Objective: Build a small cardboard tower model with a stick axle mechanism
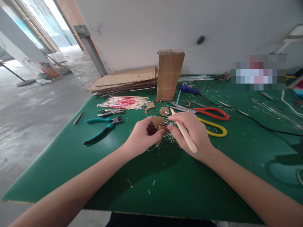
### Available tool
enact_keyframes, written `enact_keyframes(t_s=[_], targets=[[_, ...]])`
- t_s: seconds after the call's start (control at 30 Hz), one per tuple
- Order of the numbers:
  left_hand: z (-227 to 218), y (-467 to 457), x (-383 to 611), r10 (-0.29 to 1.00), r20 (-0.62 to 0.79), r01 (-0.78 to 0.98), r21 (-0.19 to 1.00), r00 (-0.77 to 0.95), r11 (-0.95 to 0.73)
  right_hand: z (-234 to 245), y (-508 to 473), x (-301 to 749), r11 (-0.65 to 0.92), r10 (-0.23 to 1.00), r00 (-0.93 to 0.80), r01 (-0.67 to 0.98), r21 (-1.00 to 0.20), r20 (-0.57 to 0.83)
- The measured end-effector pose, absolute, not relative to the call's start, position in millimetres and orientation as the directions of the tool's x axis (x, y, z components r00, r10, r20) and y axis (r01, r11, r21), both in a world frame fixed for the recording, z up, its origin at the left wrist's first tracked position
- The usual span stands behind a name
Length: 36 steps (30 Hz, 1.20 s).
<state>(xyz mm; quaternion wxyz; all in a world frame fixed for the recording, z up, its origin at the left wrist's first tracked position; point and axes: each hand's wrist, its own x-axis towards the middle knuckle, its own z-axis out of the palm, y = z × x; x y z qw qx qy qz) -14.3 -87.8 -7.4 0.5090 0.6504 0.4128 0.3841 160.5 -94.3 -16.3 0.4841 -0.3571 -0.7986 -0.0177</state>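
Note:
My left hand (146, 134) is closed on a small folded piece of brown cardboard (158, 121) above the middle of the table. A pale wooden stick (183, 134) lies slantwise across the fingers of my right hand (193, 134), held in its grip. That hand's fingertips meet the right edge of the cardboard; whether they pinch it cannot be made out. Just beyond is a round cardboard disc (164, 111) with a thin stick end near it. Thin pale shavings (169, 137) lie under both hands. Scissors (210, 115) with red and yellow handles rest beside my right hand.
Teal-handled cutting pliers (104, 127) and metal pliers (111, 112) lie at left, before wrapped chopsticks (127, 102). Behind stand an upright cardboard box (169, 75) and stacked cardboard sheets (125, 78). A blue glue gun (189, 89) trails its black cable (236, 114) rightward across the green table (189, 195).

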Motion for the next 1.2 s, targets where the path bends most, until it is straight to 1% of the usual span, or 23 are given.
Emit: enact_keyframes(t_s=[0.13,0.23,0.5,0.63,0.7,0.77,0.83,0.9,1.0,1.07,1.13,1.2], targets=[[-9,-87,-16,0.93,0.077,0.064,0.992,0.359,-0.106,-19,-94,157,0.691,0.687,-0.279,0.537,-0.484,0.671],[-11,-86,-18,0.929,0.086,0.047,0.993,0.361,-0.11,-20,-97,155,0.668,0.727,-0.266,0.488,-0.562,0.633],[-15,-84,-18,0.921,0.112,0.036,0.99,0.374,-0.135,-19,-98,155,0.644,0.754,-0.256,0.467,-0.606,0.605],[-13,-86,-19,0.918,0.111,0.118,0.979,0.38,-0.167,-19,-99,154,0.619,0.781,-0.267,0.458,-0.638,0.565],[-11,-87,-20,0.918,0.115,0.178,0.965,0.379,-0.194,-20,-99,154,0.581,0.813,-0.265,0.434,-0.688,0.519],[-7,-88,-21,0.919,0.131,0.232,0.945,0.372,-0.229,-22,-99,153,0.515,0.856,-0.245,0.353,-0.781,0.455],[-3,-87,-23,0.924,0.154,0.261,0.931,0.35,-0.254,-24,-99,150,0.43,0.897,-0.207,0.204,-0.88,0.39],[-1,-87,-23,0.933,0.174,0.221,0.942,0.314,-0.25,-25,-99,146,0.347,0.928,-0.154,0.037,-0.937,0.338],[-2,-88,-21,0.953,0.159,0.04,0.984,0.258,-0.175,-25,-97,139,0.249,0.963,-0.061,-0.165,-0.954,0.262],[-6,-90,-17,0.961,0.134,-0.091,0.989,0.241,-0.115,-24,-96,136,0.198,0.978,-0.011,-0.258,-0.946,0.208],[-10,-93,-12,0.963,0.12,-0.184,0.98,0.241,-0.076,-23,-96,133,0.17,0.985,0.032,-0.31,-0.935,0.169],[-14,-95,-8,0.968,0.112,-0.233,0.971,0.223,-0.059,-24,-97,130,0.161,0.987,0.058,-0.332,-0.93,0.15]])
